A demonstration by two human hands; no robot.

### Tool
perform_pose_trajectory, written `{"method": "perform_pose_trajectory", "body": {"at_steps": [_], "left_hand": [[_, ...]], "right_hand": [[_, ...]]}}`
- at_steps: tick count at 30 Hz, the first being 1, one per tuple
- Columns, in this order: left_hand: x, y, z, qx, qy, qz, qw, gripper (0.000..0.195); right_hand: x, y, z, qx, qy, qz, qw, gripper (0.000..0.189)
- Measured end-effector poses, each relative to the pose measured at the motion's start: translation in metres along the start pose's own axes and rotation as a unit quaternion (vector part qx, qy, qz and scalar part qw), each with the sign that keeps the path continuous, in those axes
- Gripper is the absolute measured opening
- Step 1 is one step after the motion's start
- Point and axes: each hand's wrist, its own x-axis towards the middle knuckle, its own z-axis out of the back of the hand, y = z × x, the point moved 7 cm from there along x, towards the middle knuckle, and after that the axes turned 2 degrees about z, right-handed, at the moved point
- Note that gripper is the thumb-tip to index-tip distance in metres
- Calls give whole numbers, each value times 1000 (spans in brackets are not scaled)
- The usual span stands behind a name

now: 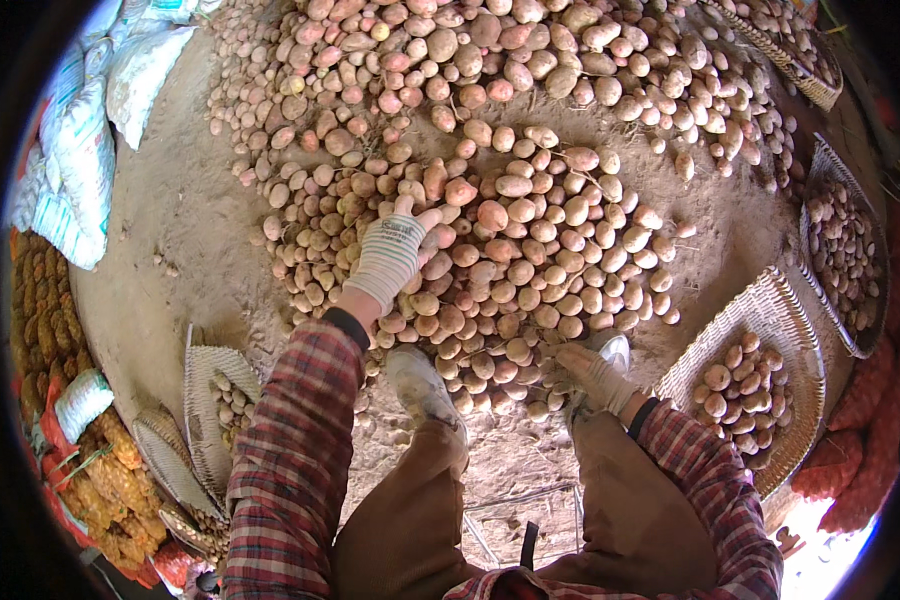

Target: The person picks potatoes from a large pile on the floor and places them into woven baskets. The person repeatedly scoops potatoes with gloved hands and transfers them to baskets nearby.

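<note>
A wide heap of potatoes (pixel 525 247) lies on the earthen floor before me. My left hand (pixel 394 247), in a pale knitted glove with green stripes, reaches palm down into its middle. The fingers are spread among potatoes, and a pinkish potato (pixel 444 237) lies right beside them; what is under the palm is hidden. My right hand (pixel 596 375), gloved too, is low over the near edge of the heap, beside my right shoe (pixel 615 352). Its fingertips point left at the potatoes, and I cannot see whether they grip one.
A woven basket (pixel 787 315) with potatoes stands at right, another basket (pixel 817 165) behind it. At left are a woven scoop-shaped basket (pixel 202 375), white sacks (pixel 75 150) and net bags of potatoes (pixel 112 487). Red net sacks (pixel 829 457) lie far right. A metal frame (pixel 521 499) is between my legs.
</note>
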Motion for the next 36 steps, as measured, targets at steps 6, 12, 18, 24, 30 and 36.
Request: {"method": "perform_pose_trajectory", "body": {"at_steps": [6,12,18,24,30,36], "left_hand": [[-27,8,4,-510,-119,123,843,29],[-93,-153,-12,-398,-5,-59,916,43],[-88,-125,-27,-255,31,-50,965,38],[-14,-102,-52,53,29,-79,995,27],[-60,-104,-23,-538,-33,37,842,29],[-109,-178,-34,-393,-33,-106,913,36]], "right_hand": [[-15,47,-47,-40,117,81,989,55],[-10,65,-84,164,147,102,970,57],[-7,1,-29,253,-16,-53,966,41],[-15,-3,-37,38,98,-8,994,44],[-26,33,-58,101,118,37,987,60],[-7,24,-45,297,33,-8,954,63]]}}
